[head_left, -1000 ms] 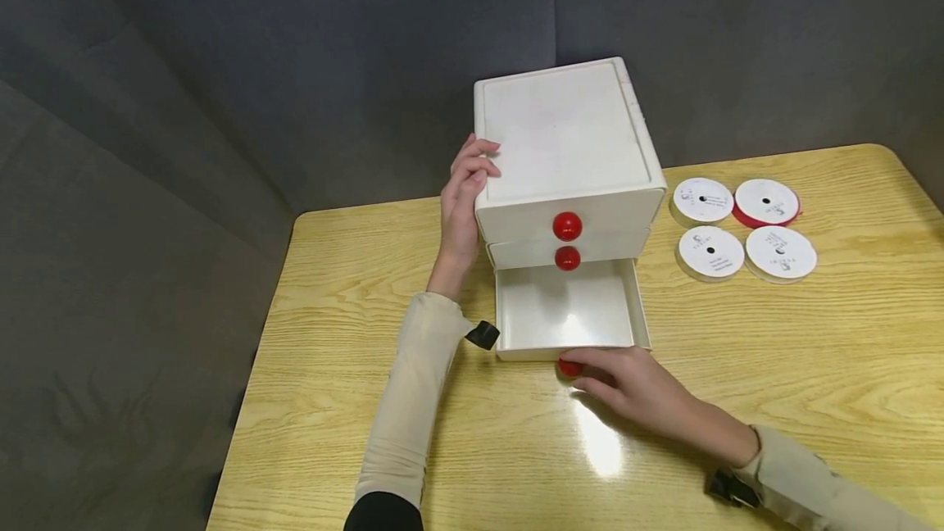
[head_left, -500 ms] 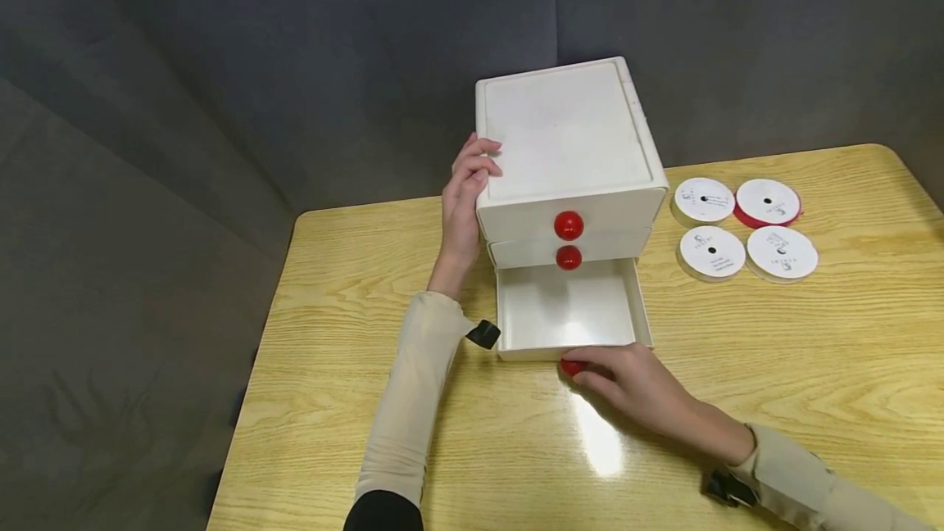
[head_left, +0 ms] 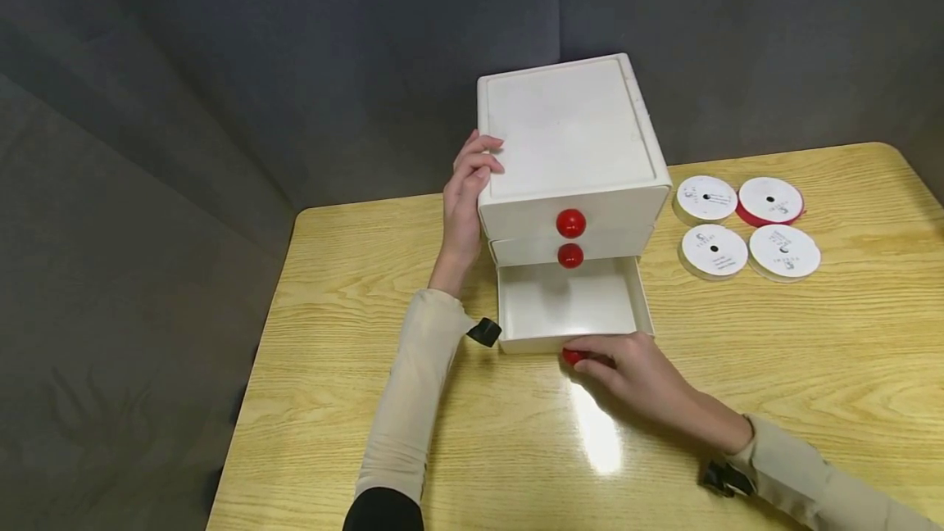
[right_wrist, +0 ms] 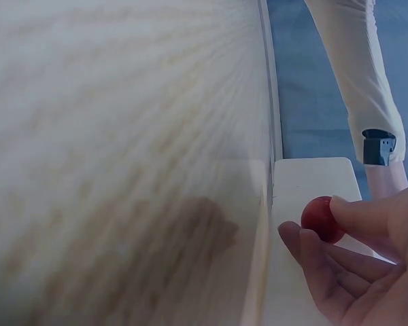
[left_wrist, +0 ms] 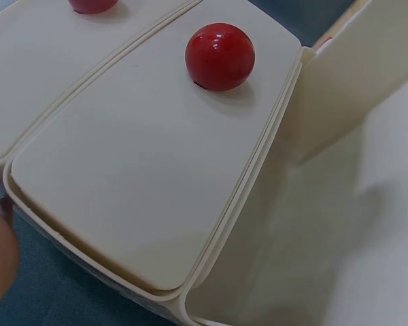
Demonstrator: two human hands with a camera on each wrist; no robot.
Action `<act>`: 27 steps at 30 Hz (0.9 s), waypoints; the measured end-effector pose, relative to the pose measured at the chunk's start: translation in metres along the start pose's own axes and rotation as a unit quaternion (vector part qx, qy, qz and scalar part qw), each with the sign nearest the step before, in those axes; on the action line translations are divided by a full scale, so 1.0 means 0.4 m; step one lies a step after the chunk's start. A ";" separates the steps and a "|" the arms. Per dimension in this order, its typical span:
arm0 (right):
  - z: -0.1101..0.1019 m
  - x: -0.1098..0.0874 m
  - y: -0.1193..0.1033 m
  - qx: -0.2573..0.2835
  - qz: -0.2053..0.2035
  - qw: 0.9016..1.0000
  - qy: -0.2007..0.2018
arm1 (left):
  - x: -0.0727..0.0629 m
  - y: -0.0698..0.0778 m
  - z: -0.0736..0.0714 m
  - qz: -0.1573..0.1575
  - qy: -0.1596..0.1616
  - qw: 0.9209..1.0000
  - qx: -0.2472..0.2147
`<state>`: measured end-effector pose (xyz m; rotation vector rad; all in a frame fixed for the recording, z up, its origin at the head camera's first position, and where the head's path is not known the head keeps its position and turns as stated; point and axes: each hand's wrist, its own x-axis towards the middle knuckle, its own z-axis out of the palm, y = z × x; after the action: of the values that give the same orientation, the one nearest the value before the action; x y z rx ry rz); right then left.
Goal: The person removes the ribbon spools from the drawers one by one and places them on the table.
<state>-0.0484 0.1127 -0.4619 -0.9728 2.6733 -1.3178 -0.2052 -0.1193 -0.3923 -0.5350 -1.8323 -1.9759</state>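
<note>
A white drawer cabinet [head_left: 560, 129] with red ball knobs stands at the back middle of the table. Its bottom drawer [head_left: 568, 301] is pulled out, and its bare inside shows. At the drawer's front, my right hand [head_left: 642, 375] pinches the red knob [right_wrist: 319, 221] between thumb and fingers. My left hand [head_left: 466, 195] holds the cabinet's left side, fingers bent over the top edge. The upper knob [head_left: 571, 223] and middle knob [head_left: 570, 256] are untouched, their drawers pushed in. In the left wrist view, the middle drawer front [left_wrist: 136, 156] lies beside the opened drawer.
Several white ribbon spools lie flat right of the cabinet, among them a spool with red ribbon [head_left: 770, 200] and a front-left spool [head_left: 713, 251]. A dark cloth [head_left: 332, 72] hangs behind the wooden table [head_left: 354, 269].
The bottom drawer has slid slightly inward, with my right hand moving along on its knob. My left hand keeps its place on the cabinet. The head view has shifted a little.
</note>
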 end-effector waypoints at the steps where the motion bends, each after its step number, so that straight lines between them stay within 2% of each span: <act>1: -0.001 0.003 0.001 -0.001 0.000 1.000 0.002 | 0.000 0.000 0.000 0.001 0.000 1.000 0.000; 9: -0.010 0.032 0.019 -0.001 0.004 1.000 0.016 | 0.000 0.000 0.001 0.001 0.000 1.000 0.005; 18: -0.016 0.066 0.044 -0.001 0.032 0.999 0.014 | -0.001 0.001 -0.001 0.002 -0.002 1.000 0.003; 27: -0.022 0.098 0.063 -0.012 0.016 0.999 0.029 | -0.001 0.003 -0.001 0.007 -0.004 1.000 0.016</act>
<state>-0.0957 0.1095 -0.4644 -0.9033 2.7409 -1.3319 -0.2041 -0.1198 -0.3914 -0.5454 -1.8565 -1.9347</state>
